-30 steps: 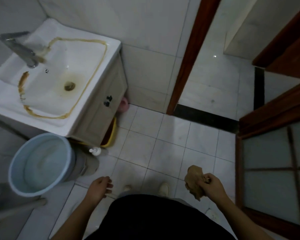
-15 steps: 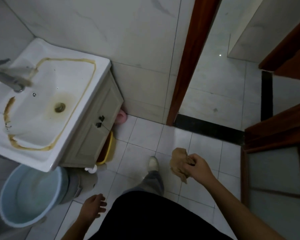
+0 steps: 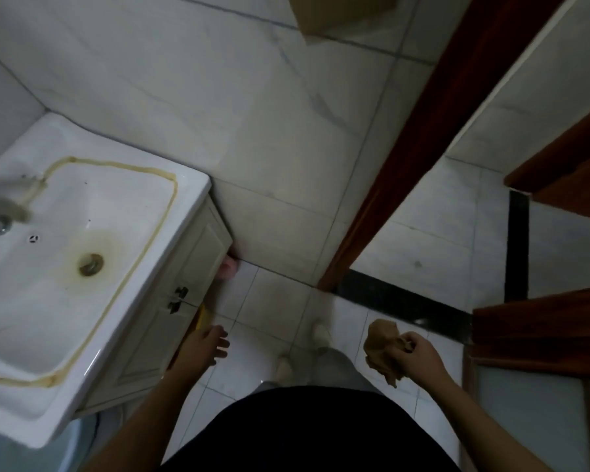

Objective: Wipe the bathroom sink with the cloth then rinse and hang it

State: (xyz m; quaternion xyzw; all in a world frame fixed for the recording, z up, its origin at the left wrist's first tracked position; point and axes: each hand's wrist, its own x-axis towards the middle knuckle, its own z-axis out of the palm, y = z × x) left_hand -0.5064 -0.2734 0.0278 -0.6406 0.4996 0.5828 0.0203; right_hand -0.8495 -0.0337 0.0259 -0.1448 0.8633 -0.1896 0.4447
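Right hand (image 3: pixel 419 357) is gripping the bunched brown cloth (image 3: pixel 384 352), fingers curled round it, holding it above the floor tiles well clear of the sink (image 3: pixel 92 277). Left hand (image 3: pixel 203 349) is hanging loose and holding nothing, fingers relaxed, just beside the cabinet (image 3: pixel 171 328) under the brown-stained basin.

Home bathroom, seemingly: stained sink (image 3: pixel 82 253), tiled floor (image 3: pixel 280 301).

The left edge cuts the sink (image 3: pixel 191 185) and blurred faucet (image 3: pixel 0 199); the cabinet (image 3: pixel 198 260) half hides a pink object (image 3: pixel 228 268)
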